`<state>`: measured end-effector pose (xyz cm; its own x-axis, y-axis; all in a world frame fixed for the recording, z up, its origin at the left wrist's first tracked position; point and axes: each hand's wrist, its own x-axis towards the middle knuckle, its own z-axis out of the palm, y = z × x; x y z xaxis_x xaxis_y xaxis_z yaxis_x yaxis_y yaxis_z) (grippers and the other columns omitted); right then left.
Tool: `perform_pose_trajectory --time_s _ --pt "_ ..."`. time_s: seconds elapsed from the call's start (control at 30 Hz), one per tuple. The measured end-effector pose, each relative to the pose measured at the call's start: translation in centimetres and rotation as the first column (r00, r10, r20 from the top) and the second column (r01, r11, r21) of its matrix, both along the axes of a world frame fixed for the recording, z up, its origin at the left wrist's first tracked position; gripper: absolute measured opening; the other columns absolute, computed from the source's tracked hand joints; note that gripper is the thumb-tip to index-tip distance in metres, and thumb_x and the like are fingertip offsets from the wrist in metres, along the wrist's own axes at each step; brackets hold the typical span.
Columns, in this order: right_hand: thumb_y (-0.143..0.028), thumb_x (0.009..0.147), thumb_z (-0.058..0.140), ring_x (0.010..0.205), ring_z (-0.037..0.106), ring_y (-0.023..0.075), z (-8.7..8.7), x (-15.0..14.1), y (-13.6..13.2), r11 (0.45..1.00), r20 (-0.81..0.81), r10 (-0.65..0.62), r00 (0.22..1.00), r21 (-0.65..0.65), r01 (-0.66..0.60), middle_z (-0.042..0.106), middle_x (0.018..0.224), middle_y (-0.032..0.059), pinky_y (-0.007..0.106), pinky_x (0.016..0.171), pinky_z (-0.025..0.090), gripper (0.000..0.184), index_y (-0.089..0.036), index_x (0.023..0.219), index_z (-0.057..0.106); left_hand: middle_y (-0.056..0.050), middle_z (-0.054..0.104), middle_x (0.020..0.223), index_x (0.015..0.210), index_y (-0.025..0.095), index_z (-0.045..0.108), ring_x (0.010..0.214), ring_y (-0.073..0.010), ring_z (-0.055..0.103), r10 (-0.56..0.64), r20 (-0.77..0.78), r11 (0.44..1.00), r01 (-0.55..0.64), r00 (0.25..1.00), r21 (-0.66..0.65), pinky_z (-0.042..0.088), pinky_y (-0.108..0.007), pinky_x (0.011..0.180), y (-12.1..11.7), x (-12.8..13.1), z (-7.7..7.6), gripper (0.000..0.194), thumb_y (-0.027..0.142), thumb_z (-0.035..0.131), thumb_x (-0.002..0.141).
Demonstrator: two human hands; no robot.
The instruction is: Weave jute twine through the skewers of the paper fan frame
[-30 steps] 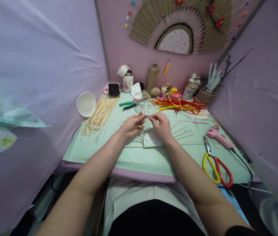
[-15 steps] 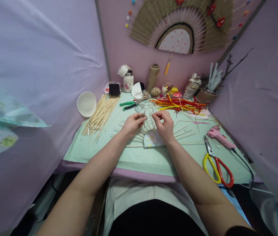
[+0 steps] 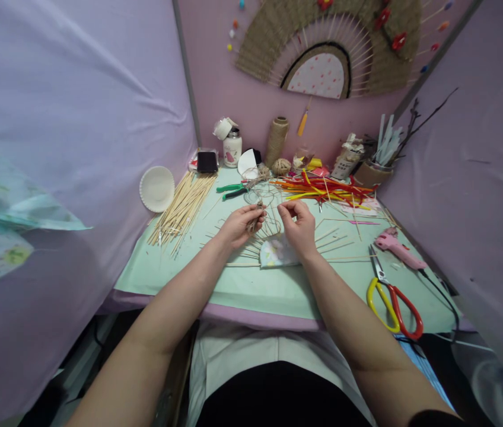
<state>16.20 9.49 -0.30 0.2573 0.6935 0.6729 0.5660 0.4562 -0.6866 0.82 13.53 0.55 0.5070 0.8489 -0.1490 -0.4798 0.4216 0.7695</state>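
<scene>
My left hand (image 3: 239, 226) is closed around a small brown bundle of twine (image 3: 254, 224), part of which hides behind the fingers. Thumb and forefinger of my right hand (image 3: 299, 230) are pinched together at the end of a thin strand that seems to run from the bundle. Below both hands lies a fan frame of thin sticks (image 3: 328, 237) spread from a half-round piece of floral cloth (image 3: 273, 254). My right hand covers some of that cloth. Loose twine (image 3: 266, 194) lies in loops just beyond my fingers.
Bamboo sticks (image 3: 184, 204) and green-handled pliers (image 3: 232, 190) lie left. Red and yellow pipe cleaners (image 3: 329, 188) are at the back, near a twine spool (image 3: 277, 141). Scissors (image 3: 382, 290) and a pink glue gun (image 3: 400, 249) lie right. A finished fan (image 3: 318, 71) hangs ahead.
My left hand has turned slightly, showing more of the twine bundle. My right hand has shifted a little to the right, still pinched.
</scene>
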Motion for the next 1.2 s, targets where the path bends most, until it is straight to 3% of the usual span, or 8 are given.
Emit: perform_pose_trajectory --time_s 0.17,0.37,0.53,0.63,0.73,0.87,1.0,1.2 --pt "-0.030 0.084 0.058 0.072 0.051 0.0168 -0.2 -0.3 0.0 0.991 0.060 0.088 0.994 -0.110 -0.082 0.059 0.072 0.0018 0.032 0.069 0.042 0.014 -0.021 0.073 0.061 -0.003 0.064 0.077 0.090 0.009 0.064 0.058 -0.0043 0.059 0.040 0.082 0.999 -0.038 0.996 -0.033 0.048 -0.012 0.052 0.5 -0.3 -0.2 0.008 0.009 0.058 0.083" --pt "-0.027 0.080 0.058 0.068 0.052 0.0151 -0.7 -0.9 0.1 0.927 0.085 0.287 0.954 -0.275 -0.255 0.060 0.068 0.0003 0.030 0.066 0.042 0.013 -0.020 0.069 0.061 -0.002 0.064 0.078 0.089 0.010 0.063 0.057 -0.0028 0.058 0.022 0.116 0.998 -0.014 0.993 -0.066 0.047 -0.011 0.051 0.7 -0.4 -0.4 0.007 0.009 0.060 0.082" --pt "-0.025 0.076 0.057 0.072 0.052 0.0145 -0.6 -0.4 0.4 0.961 -0.123 0.152 0.981 -0.213 -0.176 0.060 0.080 0.0012 0.028 0.066 0.043 0.008 -0.020 0.081 0.058 -0.003 0.067 0.078 0.088 0.011 0.064 0.059 -0.0054 0.061 0.046 0.095 0.995 -0.038 0.994 -0.089 0.049 -0.014 0.053 0.5 -0.2 -0.2 0.008 0.011 0.058 0.083" --pt "-0.025 0.078 0.054 0.070 0.050 0.0141 -0.4 -0.1 0.5 0.983 -0.230 0.069 0.971 -0.149 -0.105 0.056 0.075 0.0001 0.028 0.066 0.042 0.005 -0.020 0.079 0.054 -0.005 0.068 0.077 0.085 0.010 0.066 0.063 -0.0090 0.063 0.048 0.039 0.993 -0.043 0.998 -0.111 0.050 -0.019 0.057 0.4 -0.1 -0.1 0.011 0.015 0.056 0.083" --pt "-0.027 0.081 0.054 0.069 0.049 0.0146 -0.2 -0.2 0.2 0.991 -0.178 0.089 0.980 -0.083 -0.105 0.054 0.073 -0.0001 0.029 0.067 0.042 0.008 -0.021 0.075 0.054 -0.004 0.067 0.070 0.085 0.009 0.069 0.062 -0.0097 0.062 0.049 -0.018 0.992 -0.051 0.999 -0.113 0.048 -0.020 0.057 0.3 0.0 0.0 0.015 0.015 0.056 0.082" --pt "-0.029 0.081 0.058 0.077 0.051 0.0166 0.1 -0.8 -0.5 0.988 -0.016 0.157 0.987 -0.004 -0.157 0.056 0.080 0.0020 0.032 0.072 0.044 0.008 -0.021 0.080 0.056 -0.001 0.063 0.063 0.085 0.009 0.070 0.054 -0.0070 0.055 0.066 -0.035 0.998 -0.067 0.997 -0.019 0.042 -0.019 0.053 0.1 0.0 -0.1 0.013 0.015 0.064 0.076" --pt "-0.031 0.079 0.063 0.076 0.053 0.0158 0.2 -1.1 -0.6 0.976 -0.023 0.207 0.978 -0.062 -0.208 0.059 0.082 0.0012 0.031 0.073 0.044 0.015 -0.021 0.090 0.058 -0.001 0.066 0.071 0.084 0.011 0.069 0.058 -0.0078 0.058 0.034 -0.008 0.999 -0.034 0.999 0.005 0.043 -0.020 0.055 0.0 0.0 -0.1 0.013 0.012 0.069 0.071" --pt "-0.027 0.079 0.061 0.068 0.055 0.0139 0.1 -1.0 -0.2 0.956 -0.161 0.205 0.965 -0.177 -0.233 0.063 0.072 0.0002 0.029 0.070 0.044 0.009 -0.019 0.077 0.062 -0.001 0.066 0.071 0.089 0.011 0.067 0.059 -0.0081 0.060 -0.015 -0.006 1.000 0.015 1.000 -0.019 0.043 -0.020 0.056 -0.1 -0.1 0.0 0.018 0.014 0.070 0.071"
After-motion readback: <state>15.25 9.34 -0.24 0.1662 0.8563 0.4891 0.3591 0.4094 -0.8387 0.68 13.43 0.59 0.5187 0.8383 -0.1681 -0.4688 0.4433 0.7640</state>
